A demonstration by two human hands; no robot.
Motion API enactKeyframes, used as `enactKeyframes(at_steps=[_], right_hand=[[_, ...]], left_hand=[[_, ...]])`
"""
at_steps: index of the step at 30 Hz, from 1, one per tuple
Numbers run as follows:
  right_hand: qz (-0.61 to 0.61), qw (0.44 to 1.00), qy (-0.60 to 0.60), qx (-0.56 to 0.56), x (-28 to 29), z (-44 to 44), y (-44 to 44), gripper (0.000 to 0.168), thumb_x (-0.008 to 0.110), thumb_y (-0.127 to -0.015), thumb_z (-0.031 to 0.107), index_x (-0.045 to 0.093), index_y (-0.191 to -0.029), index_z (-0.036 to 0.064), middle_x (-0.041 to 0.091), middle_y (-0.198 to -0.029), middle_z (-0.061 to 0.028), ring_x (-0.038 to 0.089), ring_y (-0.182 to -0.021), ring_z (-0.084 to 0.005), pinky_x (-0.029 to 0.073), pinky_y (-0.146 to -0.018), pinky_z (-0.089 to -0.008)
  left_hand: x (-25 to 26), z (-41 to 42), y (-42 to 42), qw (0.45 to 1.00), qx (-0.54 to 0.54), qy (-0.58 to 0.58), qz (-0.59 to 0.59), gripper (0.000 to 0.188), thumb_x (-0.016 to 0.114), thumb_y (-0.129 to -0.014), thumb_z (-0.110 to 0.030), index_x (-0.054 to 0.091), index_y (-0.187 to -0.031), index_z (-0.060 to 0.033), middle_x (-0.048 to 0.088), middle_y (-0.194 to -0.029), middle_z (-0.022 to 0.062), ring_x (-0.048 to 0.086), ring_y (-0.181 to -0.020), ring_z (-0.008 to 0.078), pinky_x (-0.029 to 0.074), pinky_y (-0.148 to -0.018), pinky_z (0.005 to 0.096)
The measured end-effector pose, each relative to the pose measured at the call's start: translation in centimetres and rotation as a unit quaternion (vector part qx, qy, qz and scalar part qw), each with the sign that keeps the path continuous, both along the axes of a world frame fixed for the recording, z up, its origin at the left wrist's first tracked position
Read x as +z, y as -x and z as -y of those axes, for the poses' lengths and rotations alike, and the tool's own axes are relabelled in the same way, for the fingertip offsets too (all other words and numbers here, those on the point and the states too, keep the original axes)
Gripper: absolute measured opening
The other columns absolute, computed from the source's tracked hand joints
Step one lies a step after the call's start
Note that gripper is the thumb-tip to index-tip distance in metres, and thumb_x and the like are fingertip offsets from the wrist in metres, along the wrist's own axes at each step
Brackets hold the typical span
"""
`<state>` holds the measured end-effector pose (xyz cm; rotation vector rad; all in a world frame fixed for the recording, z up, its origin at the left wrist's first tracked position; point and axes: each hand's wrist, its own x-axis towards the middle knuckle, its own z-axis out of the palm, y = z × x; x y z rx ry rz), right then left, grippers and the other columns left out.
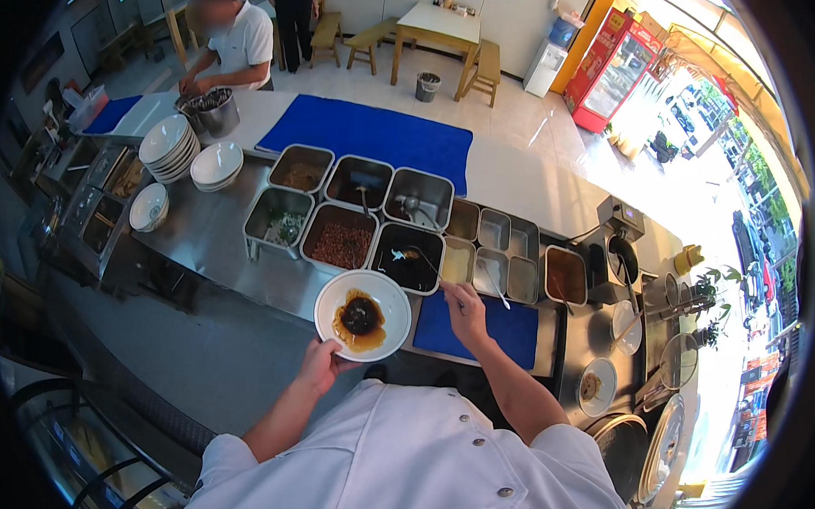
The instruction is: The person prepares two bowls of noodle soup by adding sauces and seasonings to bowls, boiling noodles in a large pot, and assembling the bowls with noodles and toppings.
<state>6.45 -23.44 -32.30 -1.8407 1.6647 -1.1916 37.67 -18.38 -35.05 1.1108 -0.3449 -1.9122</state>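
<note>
My left hand (321, 366) grips the near rim of a white bowl (395, 325) and holds it tilted before the counter. Dark brown sauce lies in the bowl's middle. My right hand (467, 315) is closed around the thin handle of a ladle (429, 263). The ladle's other end lies in a square steel container (441, 245) of dark liquid, where its head is partly hidden. Left of that stands a container of reddish-brown chopped food (340, 242). Further left, another holds chopped green and white pieces (280, 226).
Stacked white bowls (166, 142) stand on the steel counter (209, 237). Small seasoning pans (494, 229) and a red-brown sauce container (566, 273) sit to the right. Across the counter, a person (243, 43) works over a steel pot (222, 117). A blue mat (512, 332) lies below my right hand.
</note>
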Motion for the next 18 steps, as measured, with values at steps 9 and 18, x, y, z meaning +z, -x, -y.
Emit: enactKeyframes(at_steps=[9,18], right_hand=[[0.177,0.972,-0.103,-0.114,-7.4,3.0,-2.1,0.029,0.062,-0.095,0.020,0.066,-0.120,0.005,0.059,-0.103,-0.0104,0.061,-0.090,-0.0177,0.049,-0.080,-0.0289],[0.135,0.954,-0.090,-0.252,-6.2,-10.2,3.8,0.033,0.064,-0.093,0.019,0.061,-0.120,0.001,0.055,-0.101,-0.0119,0.057,-0.085,-0.0202,0.048,-0.078,-0.0304]], left_hand=[[3.6,-1.0,-0.3,0.997,-0.047,0.030,0.059,0.050,0.046,-0.082,0.001,0.036,-0.132,0.0022,0.055,-0.121,0.0193,0.067,-0.100,0.0337,0.064,-0.074,0.0457],[4.0,1.2,6.2,0.970,-0.240,0.034,0.028,0.051,0.045,-0.084,0.000,0.038,-0.133,0.0049,0.059,-0.121,0.0211,0.068,-0.101,0.0337,0.063,-0.079,0.0444]])
